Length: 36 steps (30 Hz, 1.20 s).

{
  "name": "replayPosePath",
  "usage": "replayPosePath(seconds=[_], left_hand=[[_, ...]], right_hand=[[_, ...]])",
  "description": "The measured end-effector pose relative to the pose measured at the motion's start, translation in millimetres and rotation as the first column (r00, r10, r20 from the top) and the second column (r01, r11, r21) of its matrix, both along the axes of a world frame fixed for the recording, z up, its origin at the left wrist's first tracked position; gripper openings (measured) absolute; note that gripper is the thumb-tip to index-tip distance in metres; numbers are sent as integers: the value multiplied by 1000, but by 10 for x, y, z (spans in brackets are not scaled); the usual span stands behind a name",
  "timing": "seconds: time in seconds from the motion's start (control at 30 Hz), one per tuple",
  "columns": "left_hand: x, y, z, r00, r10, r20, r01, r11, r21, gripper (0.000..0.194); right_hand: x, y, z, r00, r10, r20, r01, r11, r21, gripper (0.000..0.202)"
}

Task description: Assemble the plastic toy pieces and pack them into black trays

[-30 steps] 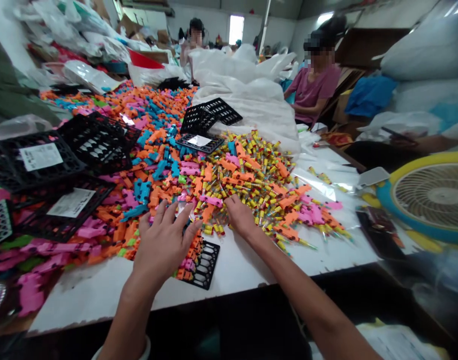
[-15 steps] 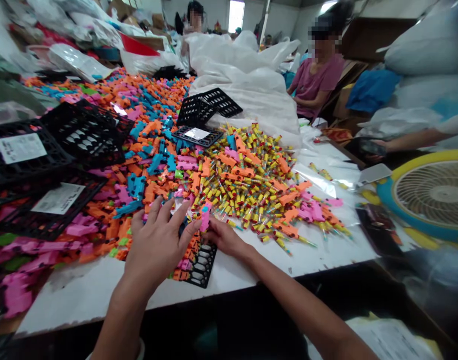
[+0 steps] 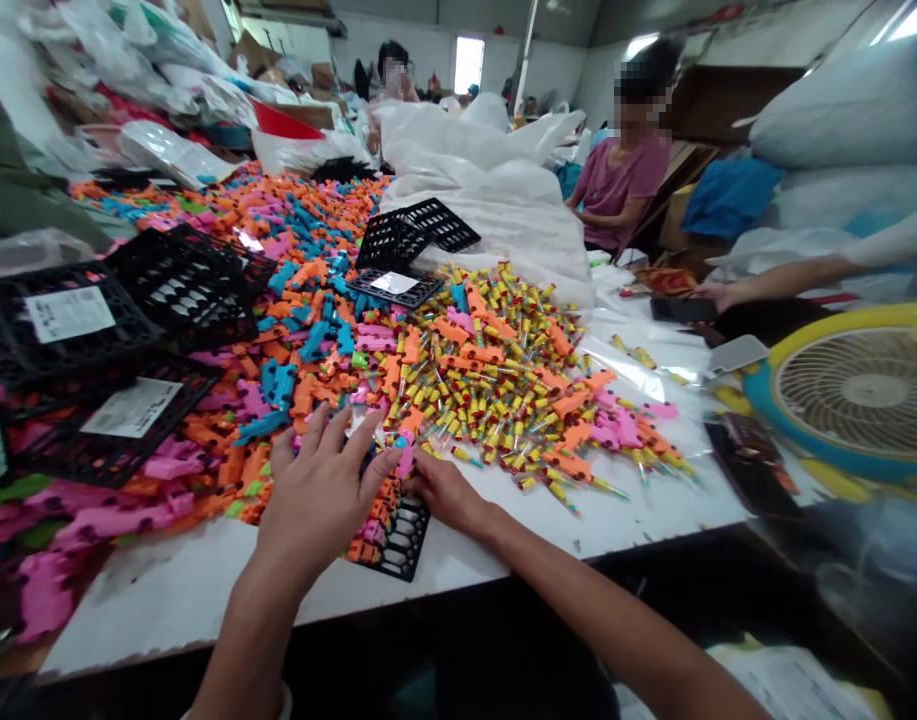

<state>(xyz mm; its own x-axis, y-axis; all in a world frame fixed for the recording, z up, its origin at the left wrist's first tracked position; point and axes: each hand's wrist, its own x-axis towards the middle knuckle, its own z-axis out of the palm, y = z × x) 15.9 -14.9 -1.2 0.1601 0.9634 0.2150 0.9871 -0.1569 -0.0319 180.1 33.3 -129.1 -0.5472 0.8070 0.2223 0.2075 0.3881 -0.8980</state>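
Observation:
My left hand (image 3: 319,490) hovers palm down over a black grid tray (image 3: 405,540), its fingers spread. Beside it, my right hand (image 3: 450,492) has its fingers curled at the tray's right edge. A small pink toy car (image 3: 405,457) with a blue spot is at my right fingertips, close to my left thumb. Orange and pink toy cars (image 3: 364,550) fill the tray's left part, while openings show on its right. My left hand hides much of the tray's far end.
Loose toy cars (image 3: 300,330) heap up on the left, and small yellow-labelled clear tubes (image 3: 495,390) lie to the right. Black trays (image 3: 60,320) stack at the left. A fan (image 3: 870,390) stands at the right, near another person's hand (image 3: 717,295). One person (image 3: 623,180) sits opposite.
The pink toy car has shifted slightly down towards the tray, with my right hand beside it. The view has tilted up a little. My left hand remains spread.

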Motion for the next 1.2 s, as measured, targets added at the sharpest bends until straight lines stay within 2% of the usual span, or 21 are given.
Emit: replayPosePath(seconds=[0.2,0.3,0.43,0.6,0.67,0.73,0.83,0.9,0.97,1.03,1.13,1.2], left_hand=[[-5,9,-6,1000,1,-8,-1,1000,5,59],[-7,13,-5,1000,-9,-23,9,1000,11,60],[-10,20,-4,999,-22,-28,22,1000,8,62],[-25,29,-25,999,-27,-30,27,999,18,63],[-29,33,-35,999,-32,-31,32,999,16,63],[-32,36,-42,999,-39,-30,39,999,22,63],[-38,39,-45,999,-44,-24,45,998,37,63],[-44,43,-48,999,-51,-19,52,998,41,63],[-53,52,-55,998,-59,-16,60,997,42,62],[-63,66,-64,998,-61,-14,61,997,45,60],[-69,84,-69,998,-67,-5,67,994,87,59],[-59,73,-65,994,-112,-4,112,984,136,58]], right_hand=[[-40,22,-9,997,12,-79,-26,984,-178,12],[-59,22,-11,994,-57,-89,42,985,-170,10],[-60,2,-7,990,-112,-81,102,988,-115,21],[-27,26,-10,992,-41,-122,31,996,-86,19],[-15,63,-28,987,-28,-160,7,991,-133,22],[-2,114,-45,978,37,-206,-86,969,-232,23],[26,190,-43,945,205,-255,-285,899,-334,15],[45,230,-22,944,264,-198,-310,916,-255,8],[54,262,7,960,273,-68,-277,958,-66,1],[45,283,31,960,275,52,-278,957,87,6],[17,282,40,951,282,126,-299,943,147,12],[22,264,39,952,265,153,-290,941,176,10]])
